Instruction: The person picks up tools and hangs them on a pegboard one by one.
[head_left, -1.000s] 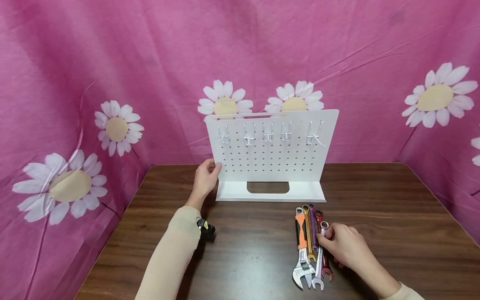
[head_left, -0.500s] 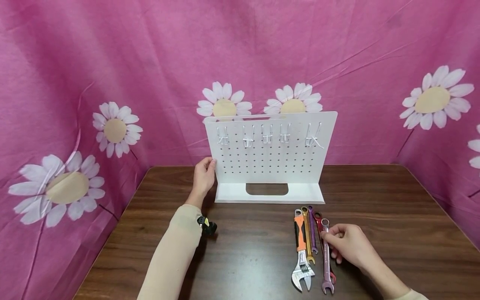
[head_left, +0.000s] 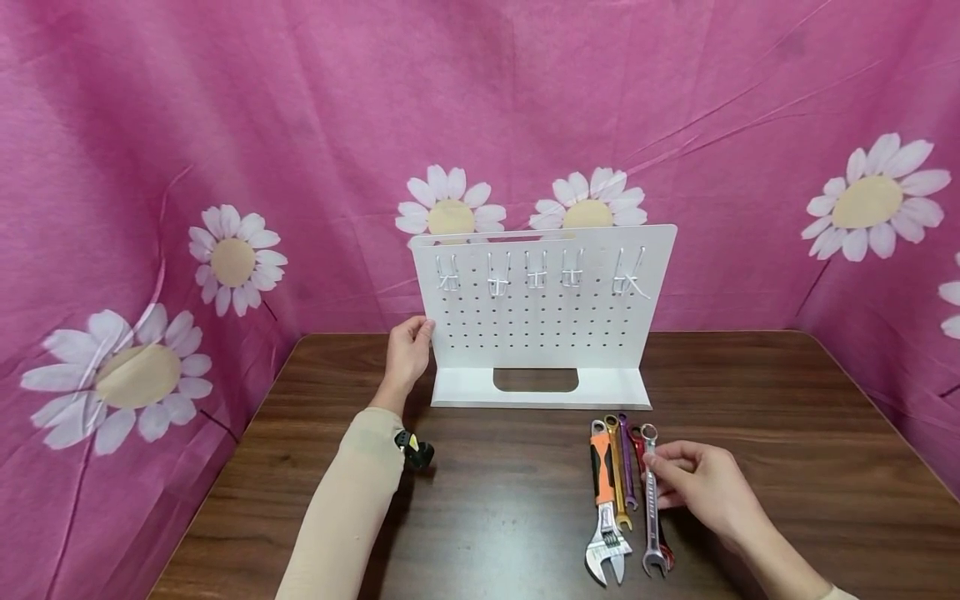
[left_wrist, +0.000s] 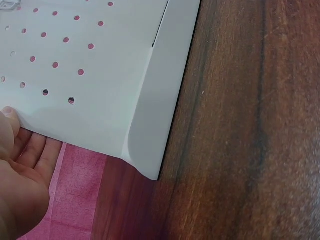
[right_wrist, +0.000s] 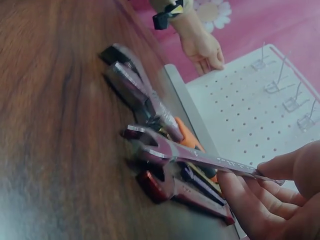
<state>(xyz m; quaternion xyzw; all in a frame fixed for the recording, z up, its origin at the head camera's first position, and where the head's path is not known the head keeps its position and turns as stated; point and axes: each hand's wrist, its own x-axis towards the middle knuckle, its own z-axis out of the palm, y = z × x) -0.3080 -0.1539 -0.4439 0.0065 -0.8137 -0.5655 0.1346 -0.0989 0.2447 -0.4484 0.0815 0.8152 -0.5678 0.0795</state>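
Note:
My left hand [head_left: 407,354] holds the left edge of the white pegboard [head_left: 540,317], thumb in front and fingers behind, as the left wrist view shows. My right hand [head_left: 712,492] pinches a silver wrench [head_left: 651,508] near its ring end, thumb against the shaft. In the right wrist view that wrench [right_wrist: 215,161] is lifted above a red wrench [right_wrist: 195,197]. To its left on the table lie a purple wrench [head_left: 627,467], a gold wrench [head_left: 617,475] and an orange-handled adjustable wrench [head_left: 603,500].
Several wire hooks [head_left: 536,271] line the upper part of the pegboard, and its base [head_left: 465,387] has a slot. The brown table [head_left: 487,500] runs up to a pink curtain [head_left: 337,167] with daisies behind and at the sides.
My right hand has shifted the silver wrench to the right, away from the purple one, and turned it more upright in view. My left hand slid slightly outward at the board's edge.

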